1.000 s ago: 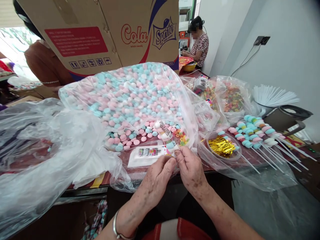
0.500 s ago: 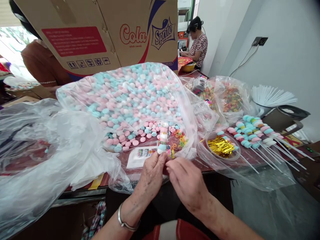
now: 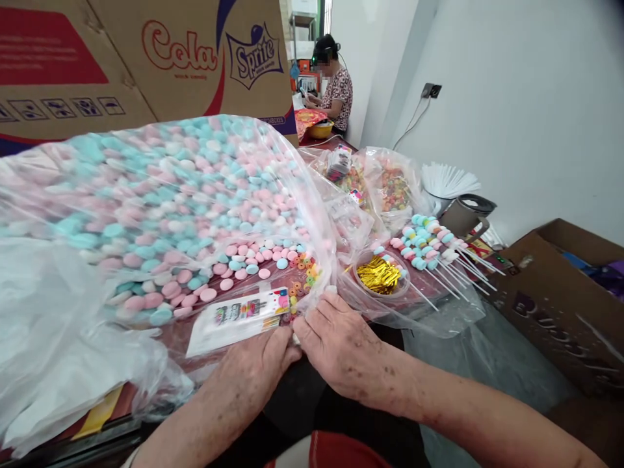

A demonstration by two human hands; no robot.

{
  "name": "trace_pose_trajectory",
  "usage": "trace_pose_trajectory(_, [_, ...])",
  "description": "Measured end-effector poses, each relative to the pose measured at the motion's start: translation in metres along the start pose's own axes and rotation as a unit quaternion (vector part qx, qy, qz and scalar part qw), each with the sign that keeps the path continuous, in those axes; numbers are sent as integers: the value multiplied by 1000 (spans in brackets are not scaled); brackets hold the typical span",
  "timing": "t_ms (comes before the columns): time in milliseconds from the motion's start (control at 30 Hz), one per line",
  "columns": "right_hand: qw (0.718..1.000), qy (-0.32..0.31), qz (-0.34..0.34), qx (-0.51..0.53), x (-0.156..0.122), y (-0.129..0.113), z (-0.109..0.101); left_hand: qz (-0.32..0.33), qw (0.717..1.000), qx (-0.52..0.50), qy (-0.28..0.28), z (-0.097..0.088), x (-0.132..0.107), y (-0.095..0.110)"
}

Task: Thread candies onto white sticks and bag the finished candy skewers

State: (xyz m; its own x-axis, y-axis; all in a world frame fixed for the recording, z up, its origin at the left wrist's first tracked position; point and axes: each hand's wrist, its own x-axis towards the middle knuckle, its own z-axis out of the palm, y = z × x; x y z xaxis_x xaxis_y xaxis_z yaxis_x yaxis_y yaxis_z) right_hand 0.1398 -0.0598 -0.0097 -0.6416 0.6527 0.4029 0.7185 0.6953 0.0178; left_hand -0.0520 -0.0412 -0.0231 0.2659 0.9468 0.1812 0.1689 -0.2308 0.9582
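My right hand (image 3: 336, 344) is closed around a marshmallow-like candy skewer, mostly hidden by the fingers; a white candy end (image 3: 331, 290) pokes out above the knuckles. Pressed up against it, my left hand (image 3: 258, 364) is closed too, pinching the skewer's lower end near the table edge. Just beyond the fingers lie printed white plastic sleeves (image 3: 234, 318) and small fruit-coloured candy rings (image 3: 303, 276). Pink, blue and white candies (image 3: 209, 296) spill from a large clear bag (image 3: 195, 175) behind them.
To the right stand a bowl of gold twist ties (image 3: 379, 275), a pile of finished candy skewers (image 3: 429, 242), a mug (image 3: 468, 214) and white sticks (image 3: 448, 180). A carton (image 3: 560, 312) is at far right. A person (image 3: 334, 84) works behind; a big box (image 3: 185, 71) blocks the back left.
The view has swung right. The candy skewer, upright in my left hand before, is now mostly covered by my right hand, which has closed over it.
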Motion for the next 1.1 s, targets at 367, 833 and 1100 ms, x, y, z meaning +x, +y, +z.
trace_pose_trajectory(367, [989,62,131,4,-12,75,-28,312,866,386,-57,-18,10,-1])
trace_pose_trajectory(833, [939,-163,301,-23,-34,139,4,-218,969,-107,-44,2,3,-9])
trace_pose_trajectory(1100, [943,-63,324,37,-44,144,3,-252,936,-243,-37,8,2,-6])
